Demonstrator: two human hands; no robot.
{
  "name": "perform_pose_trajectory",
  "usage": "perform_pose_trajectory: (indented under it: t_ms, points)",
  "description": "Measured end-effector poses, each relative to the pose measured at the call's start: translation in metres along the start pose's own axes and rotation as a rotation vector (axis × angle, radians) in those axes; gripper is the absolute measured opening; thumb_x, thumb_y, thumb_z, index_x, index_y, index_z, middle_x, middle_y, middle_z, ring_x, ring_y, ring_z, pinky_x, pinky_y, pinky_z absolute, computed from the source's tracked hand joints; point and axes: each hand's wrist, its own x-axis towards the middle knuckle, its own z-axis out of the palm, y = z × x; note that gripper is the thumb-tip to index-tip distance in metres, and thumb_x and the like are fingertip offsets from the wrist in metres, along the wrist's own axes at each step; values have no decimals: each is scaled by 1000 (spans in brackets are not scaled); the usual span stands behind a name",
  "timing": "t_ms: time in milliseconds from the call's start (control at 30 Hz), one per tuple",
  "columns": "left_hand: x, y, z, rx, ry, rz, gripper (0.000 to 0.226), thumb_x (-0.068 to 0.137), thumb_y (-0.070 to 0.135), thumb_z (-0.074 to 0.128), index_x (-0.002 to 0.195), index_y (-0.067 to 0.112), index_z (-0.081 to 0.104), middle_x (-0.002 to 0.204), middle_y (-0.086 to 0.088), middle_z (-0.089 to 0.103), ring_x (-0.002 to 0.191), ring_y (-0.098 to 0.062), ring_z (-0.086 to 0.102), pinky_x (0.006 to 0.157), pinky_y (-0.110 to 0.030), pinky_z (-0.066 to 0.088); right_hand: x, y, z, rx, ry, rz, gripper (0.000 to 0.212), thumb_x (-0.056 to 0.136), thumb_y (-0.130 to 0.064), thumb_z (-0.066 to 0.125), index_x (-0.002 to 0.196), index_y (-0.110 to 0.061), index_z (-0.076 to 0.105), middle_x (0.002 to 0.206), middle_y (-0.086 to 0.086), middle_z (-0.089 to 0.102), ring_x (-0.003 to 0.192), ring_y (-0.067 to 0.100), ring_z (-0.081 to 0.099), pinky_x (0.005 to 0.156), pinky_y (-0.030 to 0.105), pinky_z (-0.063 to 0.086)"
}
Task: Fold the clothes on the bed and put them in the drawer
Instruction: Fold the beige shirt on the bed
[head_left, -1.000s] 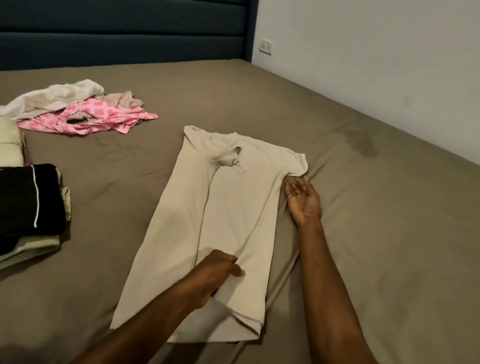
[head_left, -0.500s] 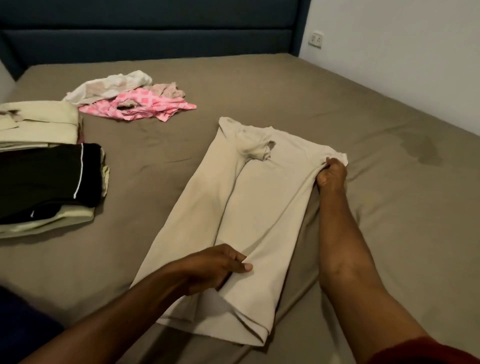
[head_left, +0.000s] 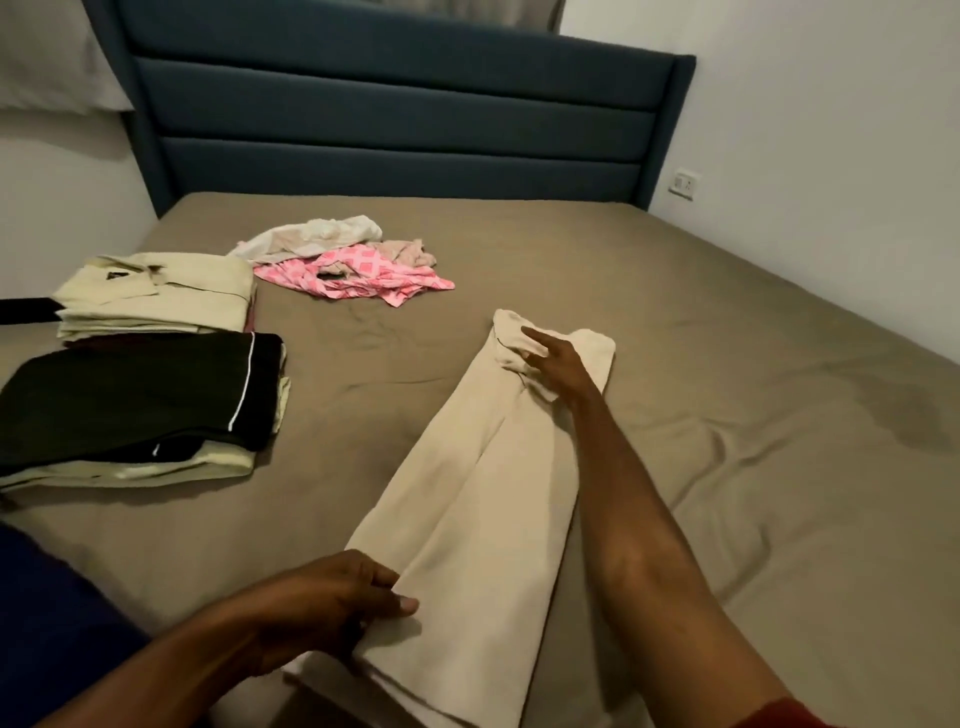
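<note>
on the bed (head_left: 675, 364), the long folded garment (head_left: 478, 509) lies before me, my left hand (head_left: 332, 603) on its near end, my right hand (head_left: 556, 364) on its far end. two folded stacks (head_left: 150, 374) sit left; a loose heap (head_left: 353, 260) lies behind, near the headboard (head_left: 405, 114).

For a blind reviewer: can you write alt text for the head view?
Two hands fold a beige shirt lengthwise on a brown bed: the left hand pinches its near end, the right hand rests at the collar end. Folded stacks and a loose pile of clothes lie to the left.
</note>
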Motion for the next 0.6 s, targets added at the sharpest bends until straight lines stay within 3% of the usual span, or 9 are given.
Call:
perform_pose_trajectory:
  t_ms: [100,167,233,300,467,600]
  points:
    - [-8,-13,-17,22,75,-12,40,81,29,87,99,-4,72,82,-15,61,68,-21,65,68,-34,60,-6,28,20,-177,178,-92,37,94,-22,62,131,-22,69,132,-6,67,129,16,60,108,34,49]
    - [-6,-25,-19,41,66,-18,31,79,26,89,86,3,70,73,-13,57,68,-24,68,63,-31,59,-37,50,35,-467,214,-82,59,96,-48,48,145,-16,54,152,9,51,146,27,42,115,40,37]
    - [0,-35,-22,19,48,-24,31,78,18,89,73,7,61,69,-13,56,76,-34,75,57,-30,57,-72,68,50,-782,204,1,95,93,-74,19,155,-4,38,162,26,31,152,40,27,121,47,27]
    - [3,-39,-26,-2,28,-39,33,80,11,87,66,10,57,67,-14,58,77,-35,76,55,-30,57,-108,77,63,-923,142,86,111,87,-82,-4,160,-5,27,166,27,20,155,40,20,125,48,17]
    - [-2,-39,-31,16,-2,-88,21,76,7,89,77,3,68,77,-29,67,71,-36,76,51,-28,56,-198,67,89,-1082,135,34,88,96,-73,-9,166,-25,14,172,14,12,159,31,11,127,53,8]
    - [-1,-41,-27,31,27,-93,21,77,11,88,81,0,71,86,-31,72,63,-28,74,47,-27,54,-250,57,105,-1110,148,8,82,101,-72,7,166,-23,8,173,11,6,160,28,7,127,53,7]
